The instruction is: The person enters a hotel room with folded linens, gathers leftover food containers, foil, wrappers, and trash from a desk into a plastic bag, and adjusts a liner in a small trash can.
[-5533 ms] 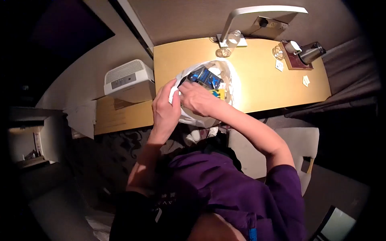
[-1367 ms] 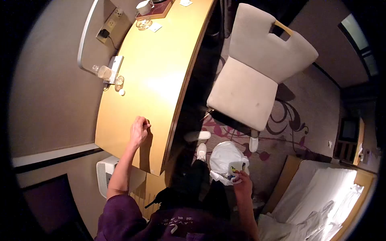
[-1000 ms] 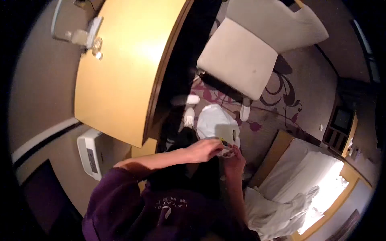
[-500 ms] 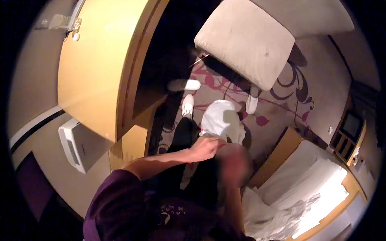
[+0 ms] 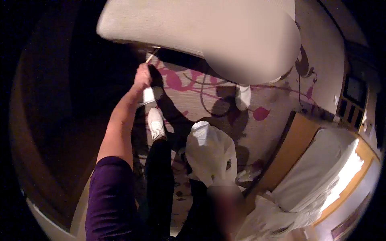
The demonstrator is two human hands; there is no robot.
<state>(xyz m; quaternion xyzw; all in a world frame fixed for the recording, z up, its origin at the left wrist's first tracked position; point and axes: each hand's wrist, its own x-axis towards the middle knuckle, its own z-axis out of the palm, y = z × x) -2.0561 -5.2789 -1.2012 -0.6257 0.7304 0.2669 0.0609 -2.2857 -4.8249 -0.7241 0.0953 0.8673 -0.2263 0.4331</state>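
My left hand (image 5: pixel 142 76) reaches far forward to the shadowed floor beside the pale upholstered seat (image 5: pixel 161 24). Its fingers look closed at the near end of a thin pale stick (image 5: pixel 152 55), which slants up toward the underside of the seat. Below that wrist lies a white slipper (image 5: pixel 148 95), close to my white shoe (image 5: pixel 156 122). A white plastic bag (image 5: pixel 211 150) hangs in front of my legs. Its gathered top runs to my right hand (image 5: pixel 226 205), which is blurred; the fingers themselves are hidden.
Another white slipper (image 5: pixel 243 97) lies under the seat's right side on the patterned carpet (image 5: pixel 181 82). To the right, crumpled white bedding (image 5: pixel 313 172) rests by a wooden panel (image 5: pixel 281 148). A dark tray-like holder (image 5: pixel 354 94) stands farther right. Deep shadow covers the left.
My left hand has left the bag and stretched forward to the stick by the seat. The view has moved nearer the seat. The bag stays with my right hand.
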